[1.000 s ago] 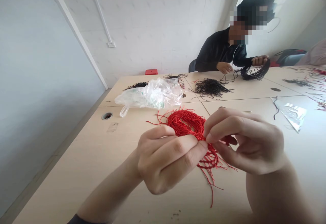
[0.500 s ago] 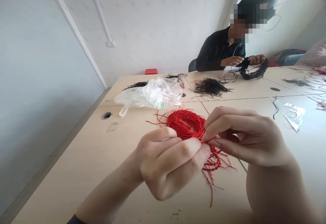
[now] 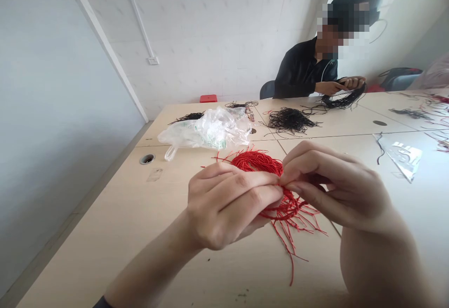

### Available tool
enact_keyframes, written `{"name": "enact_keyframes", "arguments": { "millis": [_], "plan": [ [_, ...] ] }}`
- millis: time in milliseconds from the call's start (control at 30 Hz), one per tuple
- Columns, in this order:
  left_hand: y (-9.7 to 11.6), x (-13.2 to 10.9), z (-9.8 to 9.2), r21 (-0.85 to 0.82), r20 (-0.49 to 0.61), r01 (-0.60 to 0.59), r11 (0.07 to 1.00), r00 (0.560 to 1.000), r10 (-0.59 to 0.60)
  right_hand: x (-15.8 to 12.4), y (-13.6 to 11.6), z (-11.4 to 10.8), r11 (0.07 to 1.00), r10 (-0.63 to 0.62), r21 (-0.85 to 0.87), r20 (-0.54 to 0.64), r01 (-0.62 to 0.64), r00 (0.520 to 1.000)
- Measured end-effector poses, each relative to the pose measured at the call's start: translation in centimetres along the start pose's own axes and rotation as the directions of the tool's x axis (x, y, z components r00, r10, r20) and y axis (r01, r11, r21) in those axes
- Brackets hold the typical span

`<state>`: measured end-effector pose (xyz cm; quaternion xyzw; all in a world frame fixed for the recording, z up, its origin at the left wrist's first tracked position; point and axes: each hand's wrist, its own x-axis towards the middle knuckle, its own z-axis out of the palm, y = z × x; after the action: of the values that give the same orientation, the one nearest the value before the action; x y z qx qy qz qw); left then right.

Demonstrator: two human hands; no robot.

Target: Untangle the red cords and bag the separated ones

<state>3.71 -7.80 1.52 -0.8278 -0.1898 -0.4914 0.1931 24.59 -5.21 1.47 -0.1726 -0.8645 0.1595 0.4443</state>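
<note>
As the left hand (image 3: 228, 205) and right hand (image 3: 336, 186) pinch fingertip to fingertip on a hank of red cord (image 3: 257, 164), its coiled bulk sits just past the grip, while the loose ends (image 3: 289, 238) trail toward me, nearer the right hand, over the pale table (image 3: 245, 270).

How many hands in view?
4. The left hand and right hand in front pinch the red cord. Across the table, a co-worker has one hand and the other hand on black cord. Others may be hidden beyond the frame.
</note>
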Motion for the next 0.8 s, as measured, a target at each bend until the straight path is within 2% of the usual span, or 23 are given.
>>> {"name": "enact_keyframes", "arguments": {
  "millis": [267,533,667,800],
  "plan": [
    [0.43,0.11,-0.18,-0.001,0.008,0.016,1.0,1.0,-0.016,-0.12,-0.15,-0.1,0.998,0.028,0.054,-0.014,-0.027,1.0],
    [0.11,0.42,-0.16,-0.044,-0.041,0.017,0.999,0.999,-0.018,0.26,-0.09,0.18,0.993,-0.026,0.113,-0.07,0.034,0.997],
    [0.14,0.31,0.01,-0.186,-0.047,0.148,0.971,0.986,-0.159,0.31,-0.24,0.35,0.996,-0.044,0.07,-0.116,0.052,0.992],
    [0.4,-0.08,0.29,-0.327,-0.039,0.318,0.89,0.936,-0.349,0.31,-0.68,0.48,0.999,-0.045,-0.007,-0.156,0.045,0.987]
  ]
}}
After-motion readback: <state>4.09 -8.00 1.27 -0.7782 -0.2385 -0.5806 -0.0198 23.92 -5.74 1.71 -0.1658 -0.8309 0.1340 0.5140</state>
